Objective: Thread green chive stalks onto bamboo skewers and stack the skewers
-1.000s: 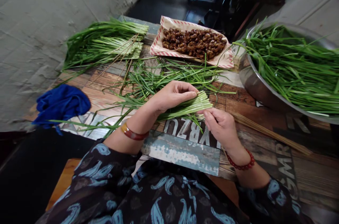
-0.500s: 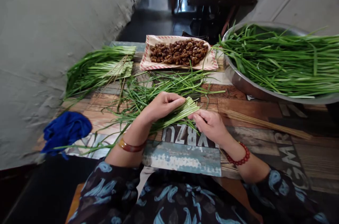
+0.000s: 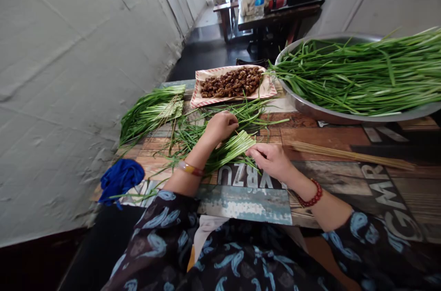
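Note:
A flat bunch of garlic chives (image 3: 236, 145), pale cut ends lined up, lies across the middle of the table. At its right edge, near the cut ends, my right hand (image 3: 270, 159) is closed in a pinch; whether a skewer is also inside that grip is hidden. My left hand (image 3: 223, 126) is just above and behind the bunch, fingers curled together over loose chives (image 3: 193, 134). What its fingertips hold, if anything, does not show. Thin bamboo skewers (image 3: 351, 155) lie on the table to the right of my right hand.
A paper-lined tray (image 3: 202, 98) of brown glossy pieces stands at the back. Trimmed chives with skewers (image 3: 155, 112) are stacked at the left, above a blue cloth (image 3: 121, 180). A large metal basin (image 3: 303, 105) heaped with chives fills the right back. A wall (image 3: 69, 75) borders the left.
My left hand has lifted off the bunch and moved up and back, its fingers now curled. My right hand stays at the bunch's edge. The camera view has shifted.

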Available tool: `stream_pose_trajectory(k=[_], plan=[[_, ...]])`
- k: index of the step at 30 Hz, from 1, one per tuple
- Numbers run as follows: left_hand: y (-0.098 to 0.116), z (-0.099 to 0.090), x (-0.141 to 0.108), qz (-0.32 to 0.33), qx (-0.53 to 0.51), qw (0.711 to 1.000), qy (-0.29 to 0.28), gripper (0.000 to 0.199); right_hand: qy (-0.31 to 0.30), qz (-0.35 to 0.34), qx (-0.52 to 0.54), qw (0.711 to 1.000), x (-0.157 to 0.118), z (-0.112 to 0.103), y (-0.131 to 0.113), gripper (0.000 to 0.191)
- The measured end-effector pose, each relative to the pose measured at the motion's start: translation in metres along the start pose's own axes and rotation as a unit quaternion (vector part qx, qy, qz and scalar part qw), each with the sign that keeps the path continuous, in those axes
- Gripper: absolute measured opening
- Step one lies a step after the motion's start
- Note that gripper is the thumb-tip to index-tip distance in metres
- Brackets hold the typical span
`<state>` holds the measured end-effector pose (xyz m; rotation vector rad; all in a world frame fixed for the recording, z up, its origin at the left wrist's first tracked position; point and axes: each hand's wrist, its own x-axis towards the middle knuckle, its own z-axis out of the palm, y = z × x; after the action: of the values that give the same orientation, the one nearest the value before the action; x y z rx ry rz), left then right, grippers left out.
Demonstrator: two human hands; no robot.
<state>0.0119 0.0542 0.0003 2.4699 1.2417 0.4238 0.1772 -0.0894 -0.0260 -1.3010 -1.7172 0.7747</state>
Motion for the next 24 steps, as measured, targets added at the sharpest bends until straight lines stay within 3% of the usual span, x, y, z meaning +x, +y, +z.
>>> stream_pose_trajectory(k=[5,9,11,15,24], plan=[[0.001,0.006,0.004,0.002,0.041,0.999,0.011,0.013,0.0,-0.01,-0.001,1.0,0.001,-0.001,-0.001,0.026],[0.0,-0.003,0.005,-0.032,-0.09,0.994,0.047,0.008,0.002,-0.016,0.004,1.0,0.001,0.0,0.0,0.025],[0.002,-0.011,0.002,-0.052,-0.211,0.974,0.063,0.009,0.007,-0.019,0.01,1.0,0.001,0.0,0.0,0.025],[0.01,-0.022,-0.017,-0.088,-0.427,0.899,0.052,0.023,0.025,-0.026,0.01,0.999,0.0,0.001,0.001,0.026],[0.02,-0.008,-0.049,-0.156,-0.499,0.851,0.047,0.027,0.03,-0.006,0.013,0.999,-0.001,0.0,-0.004,0.027]])
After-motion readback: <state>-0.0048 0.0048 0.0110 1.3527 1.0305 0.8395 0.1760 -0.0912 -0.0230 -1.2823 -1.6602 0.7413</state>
